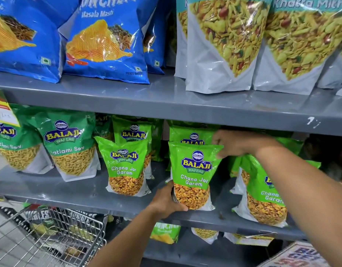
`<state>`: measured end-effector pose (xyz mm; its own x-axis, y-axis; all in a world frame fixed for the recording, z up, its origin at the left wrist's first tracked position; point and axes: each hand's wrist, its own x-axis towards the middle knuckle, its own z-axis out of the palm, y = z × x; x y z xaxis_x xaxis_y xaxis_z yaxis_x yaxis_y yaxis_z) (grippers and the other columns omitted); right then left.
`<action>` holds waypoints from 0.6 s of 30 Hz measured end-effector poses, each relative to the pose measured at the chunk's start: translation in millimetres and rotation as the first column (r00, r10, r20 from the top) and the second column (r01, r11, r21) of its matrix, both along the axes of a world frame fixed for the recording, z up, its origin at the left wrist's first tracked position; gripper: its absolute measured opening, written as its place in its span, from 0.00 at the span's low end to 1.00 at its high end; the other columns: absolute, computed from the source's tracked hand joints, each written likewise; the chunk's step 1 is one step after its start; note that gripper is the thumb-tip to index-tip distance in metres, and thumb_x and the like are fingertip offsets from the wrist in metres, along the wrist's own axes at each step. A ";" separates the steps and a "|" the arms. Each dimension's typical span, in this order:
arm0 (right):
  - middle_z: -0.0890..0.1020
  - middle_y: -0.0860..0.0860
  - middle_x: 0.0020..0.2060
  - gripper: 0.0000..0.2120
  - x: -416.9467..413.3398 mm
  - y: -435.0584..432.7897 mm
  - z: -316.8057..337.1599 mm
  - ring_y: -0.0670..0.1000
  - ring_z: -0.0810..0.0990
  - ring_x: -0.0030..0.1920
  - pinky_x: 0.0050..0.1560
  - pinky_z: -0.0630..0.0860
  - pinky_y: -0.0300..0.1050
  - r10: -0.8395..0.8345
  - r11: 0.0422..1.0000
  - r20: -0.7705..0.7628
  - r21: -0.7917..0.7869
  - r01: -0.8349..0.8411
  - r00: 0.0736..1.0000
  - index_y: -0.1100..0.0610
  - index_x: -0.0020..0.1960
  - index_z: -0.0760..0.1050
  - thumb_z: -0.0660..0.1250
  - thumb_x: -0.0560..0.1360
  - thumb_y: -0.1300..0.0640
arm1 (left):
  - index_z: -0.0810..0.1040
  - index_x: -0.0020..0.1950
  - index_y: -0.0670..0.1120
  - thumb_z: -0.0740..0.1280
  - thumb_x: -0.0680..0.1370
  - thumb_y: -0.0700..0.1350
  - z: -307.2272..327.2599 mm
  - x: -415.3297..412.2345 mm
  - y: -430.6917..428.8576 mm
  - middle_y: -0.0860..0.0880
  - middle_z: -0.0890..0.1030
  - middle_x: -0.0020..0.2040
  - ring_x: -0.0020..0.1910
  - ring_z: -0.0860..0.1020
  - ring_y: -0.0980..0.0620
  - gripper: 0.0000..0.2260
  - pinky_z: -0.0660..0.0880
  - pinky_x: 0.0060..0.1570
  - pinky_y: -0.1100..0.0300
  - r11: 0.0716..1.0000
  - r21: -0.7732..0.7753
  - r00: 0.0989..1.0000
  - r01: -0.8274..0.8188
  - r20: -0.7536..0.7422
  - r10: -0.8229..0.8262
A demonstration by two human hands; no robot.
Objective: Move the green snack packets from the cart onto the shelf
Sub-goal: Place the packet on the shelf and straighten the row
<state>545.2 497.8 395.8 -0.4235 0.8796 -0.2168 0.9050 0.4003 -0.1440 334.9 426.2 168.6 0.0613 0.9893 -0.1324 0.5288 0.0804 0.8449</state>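
Note:
A green Chana Jor Garam packet (pixel 194 176) stands upright on the middle grey shelf (pixel 75 193). My left hand (pixel 167 202) grips its bottom left corner. My right hand (pixel 235 143) pinches its top right corner. Another green packet (pixel 191 134) stands right behind it. A matching packet (pixel 126 166) stands to its left and one more (pixel 262 191) leans at the right, under my right forearm. The wire cart (pixel 50 239) sits at the lower left, and its contents are hard to make out.
Darker green sev packets (pixel 70 145) fill the shelf's left end. On the shelf above stand blue wafer bags (pixel 104 39) and white mixture pouches (pixel 224 45). A lower shelf holds a few small packets (pixel 165 233). A printed box (pixel 297 255) shows at the bottom right.

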 end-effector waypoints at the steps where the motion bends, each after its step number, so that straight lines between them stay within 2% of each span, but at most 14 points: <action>1: 0.80 0.54 0.42 0.15 8.2 0.5 0.9 0.51 0.78 0.38 0.39 0.72 0.43 -0.043 0.999 -0.040 -0.031 0.042 0.998 0.58 0.56 0.72 0.70 0.70 0.58 | 0.70 0.64 0.58 0.80 0.55 0.56 -0.1 0.3 -0.6 0.58 0.79 0.56 0.56 0.75 0.57 0.40 0.70 0.54 0.62 1.000 -0.002 1.000 0.001 -0.001 -0.001; 3: 0.76 0.51 0.33 0.07 16.3 2.5 1.6 0.48 0.74 0.31 0.34 0.70 0.43 -0.085 0.993 -0.114 -0.086 0.075 0.990 0.60 0.50 0.72 0.67 0.73 0.63 | 0.69 0.63 0.59 0.80 0.54 0.56 0.0 0.9 -0.1 0.59 0.78 0.54 0.55 0.75 0.58 0.40 0.70 0.53 0.63 1.000 0.001 1.000 0.008 0.003 -0.008; 5: 0.75 0.49 0.34 0.06 16.1 2.7 2.6 0.45 0.71 0.32 0.33 0.68 0.41 -0.061 0.997 -0.096 -0.050 0.057 0.993 0.56 0.48 0.72 0.67 0.73 0.63 | 0.69 0.62 0.59 0.80 0.54 0.56 1.6 0.3 -1.8 0.61 0.79 0.52 0.54 0.76 0.59 0.39 0.71 0.52 0.63 1.000 0.009 1.000 0.007 0.026 -0.008; 7: 0.76 0.50 0.41 0.08 10.3 1.8 2.1 0.46 0.72 0.37 0.36 0.67 0.40 -0.022 1.000 -0.034 0.010 0.023 0.999 0.55 0.52 0.72 0.66 0.73 0.60 | 0.70 0.61 0.58 0.81 0.54 0.53 4.2 0.0 -6.4 0.60 0.80 0.54 0.56 0.78 0.58 0.39 0.74 0.55 0.61 1.000 0.031 0.996 0.006 0.087 -0.009; 9: 0.77 0.53 0.54 0.19 -2.7 -0.7 0.3 0.51 0.75 0.51 0.48 0.69 0.41 0.026 0.999 -0.032 0.039 -0.025 0.999 0.54 0.62 0.70 0.68 0.73 0.55 | 0.71 0.56 0.60 0.82 0.53 0.53 0.7 -1.5 -20.3 0.59 0.80 0.55 0.56 0.78 0.58 0.35 0.76 0.55 0.60 0.997 0.062 0.984 -0.038 0.178 0.026; 11: 0.74 0.52 0.64 0.24 -23.6 -5.8 -1.4 0.53 0.73 0.61 0.56 0.67 0.41 0.086 0.990 -0.098 0.123 -0.074 0.991 0.49 0.66 0.67 0.68 0.72 0.49 | 0.67 0.45 0.62 0.81 0.54 0.59 -8.1 -6.8 -43.7 0.58 0.74 0.47 0.47 0.73 0.62 0.29 0.70 0.45 0.68 0.971 0.175 0.978 -0.163 0.158 0.135; 13: 0.76 0.49 0.64 0.21 -55.6 -11.8 -5.7 0.51 0.74 0.61 0.54 0.65 0.39 0.190 0.965 -0.194 0.216 -0.147 0.962 0.46 0.64 0.69 0.66 0.72 0.46 | 0.60 0.42 0.62 0.77 0.53 0.68 -19.3 -26.0 -69.1 0.57 0.66 0.44 0.43 0.67 0.60 0.31 0.65 0.42 0.67 0.865 0.359 0.935 -0.352 0.094 0.342; 15: 0.79 0.49 0.60 0.18 -92.1 -13.4 -13.5 0.50 0.77 0.58 0.53 0.68 0.39 0.278 0.945 -0.297 0.255 -0.204 0.913 0.48 0.62 0.72 0.66 0.73 0.47 | 0.63 0.51 0.60 0.74 0.50 0.72 -24.9 -60.9 -81.3 0.57 0.66 0.49 0.48 0.67 0.58 0.38 0.64 0.49 0.66 0.709 0.491 0.844 -0.506 0.114 0.523; 16: 0.80 0.50 0.59 0.18 -107.3 -13.2 -17.7 0.50 0.78 0.57 0.54 0.69 0.40 0.300 0.940 -0.330 0.265 -0.217 0.895 0.50 0.61 0.73 0.66 0.73 0.48 | 0.65 0.57 0.56 0.75 0.48 0.72 -22.3 -78.0 -79.4 0.55 0.67 0.56 0.55 0.68 0.54 0.44 0.66 0.57 0.62 0.676 0.486 0.807 -0.555 0.114 0.580; 17: 0.81 0.52 0.58 0.18 -125.3 -12.9 -23.0 0.51 0.78 0.57 0.55 0.71 0.41 0.322 0.931 -0.340 0.284 -0.230 0.884 0.51 0.61 0.74 0.66 0.73 0.49 | 0.64 0.64 0.52 0.78 0.46 0.68 -17.3 -98.6 -74.2 0.50 0.68 0.63 0.63 0.69 0.50 0.51 0.66 0.64 0.55 0.687 0.425 0.789 -0.589 0.118 0.603; 18: 0.81 0.54 0.58 0.18 -141.1 -11.5 -28.5 0.54 0.78 0.57 0.56 0.72 0.44 0.339 0.920 -0.323 0.309 -0.240 0.883 0.53 0.61 0.74 0.65 0.73 0.49 | 0.62 0.69 0.51 0.81 0.46 0.64 -11.9 -117.0 -66.6 0.46 0.69 0.67 0.66 0.69 0.47 0.56 0.68 0.67 0.49 0.733 0.343 0.803 -0.588 0.136 0.580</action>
<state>404.1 486.3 367.3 -0.6727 0.7081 0.2147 0.6453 0.7034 -0.2978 218.0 359.6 156.7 -0.5453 0.8076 0.2246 0.4616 0.0655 0.8847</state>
